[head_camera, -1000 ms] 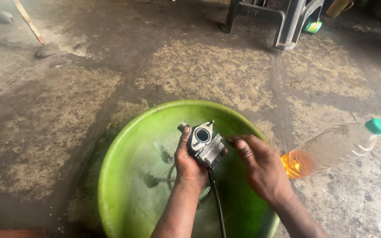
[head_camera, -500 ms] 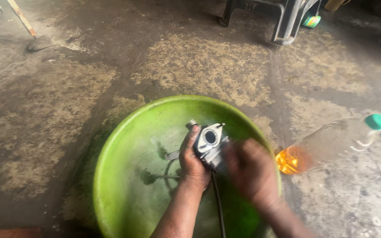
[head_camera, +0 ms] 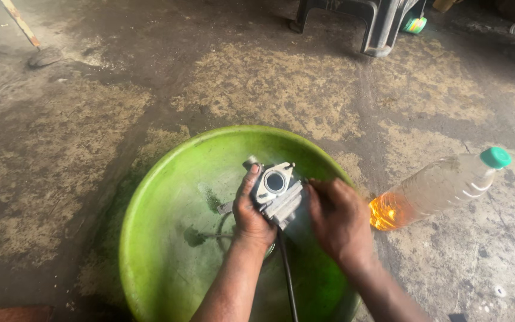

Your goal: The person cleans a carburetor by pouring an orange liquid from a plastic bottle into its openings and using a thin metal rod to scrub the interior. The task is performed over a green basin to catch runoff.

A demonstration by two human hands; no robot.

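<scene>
I note the left hand (head_camera: 251,217) clasping a grey carburetor (head_camera: 276,194) over the green basin (head_camera: 168,197); the right hand (head_camera: 336,220) grips its right side. A black cable (head_camera: 286,274) hangs below. Beyond lie a bottle (head_camera: 436,186) and stool (head_camera: 365,18) on the floor (head_camera: 90,119).

Single head view, steeply down, close over green basin (head_camera: 168,197).

A rough repair workshop, worked at floor level

The oil-stained concrete floor (head_camera: 120,89) is dark and patchy with grime. A green plastic basin (head_camera: 168,197) sits directly on it, a metal carburetor (head_camera: 276,194) held over it, a plastic bottle (head_camera: 436,188) with amber liquid just beside, and a plastic stool's legs (head_camera: 377,24) behind.
</scene>
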